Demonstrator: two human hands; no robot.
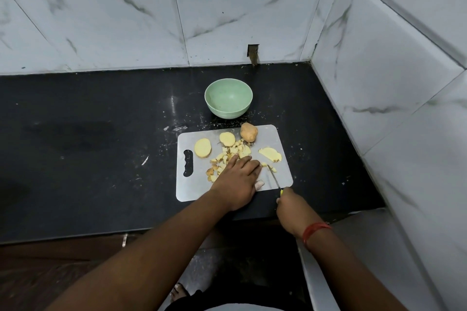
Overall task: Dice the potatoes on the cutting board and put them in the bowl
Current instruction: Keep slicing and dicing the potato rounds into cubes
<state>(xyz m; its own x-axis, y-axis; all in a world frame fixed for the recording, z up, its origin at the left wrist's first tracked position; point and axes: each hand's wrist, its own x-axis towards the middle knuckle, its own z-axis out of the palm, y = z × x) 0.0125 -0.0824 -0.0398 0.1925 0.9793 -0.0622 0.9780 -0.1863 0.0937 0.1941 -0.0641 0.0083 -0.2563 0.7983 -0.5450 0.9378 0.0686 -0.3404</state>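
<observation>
Potato pieces (228, 156) lie on the board (280, 139); left hand (237, 182) presses flat, right hand (290, 206) grips the knife (275, 178). Fingertips should stay back from the blade; bowl (228, 97) waits empty.

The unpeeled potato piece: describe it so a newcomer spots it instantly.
Start at the green bowl on the black counter; just below lies the grey cutting board. The unpeeled potato piece sits at its far edge, the only brown-skinned lump among pale yellow slices and dice.

Head view, looking steeply down, close overhead.
</observation>
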